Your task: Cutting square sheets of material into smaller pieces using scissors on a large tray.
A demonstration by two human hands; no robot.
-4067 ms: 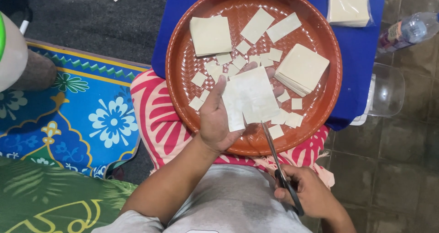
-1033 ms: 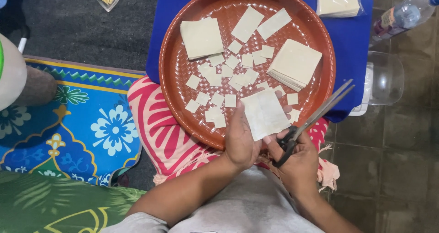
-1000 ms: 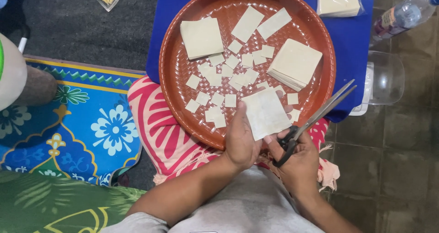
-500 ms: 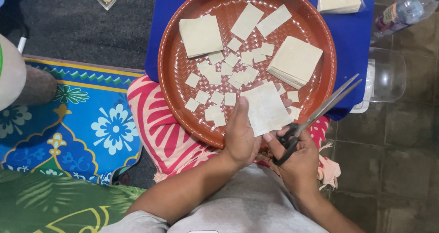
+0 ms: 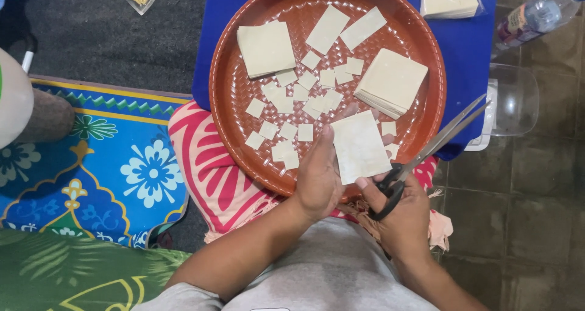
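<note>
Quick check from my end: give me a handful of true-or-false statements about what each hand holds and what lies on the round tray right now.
1. The left hand holds a pale square sheet over the brown tray. True.
2. The right hand holds a knife. False: it holds black-handled scissors.
3. The scissors' blades point up and to the right, away from the body. True.
4. The tray holds only uncut sheets. False: many small cut squares lie in its middle.
5. A stack of sheets rests on the tray's right side. True.
</note>
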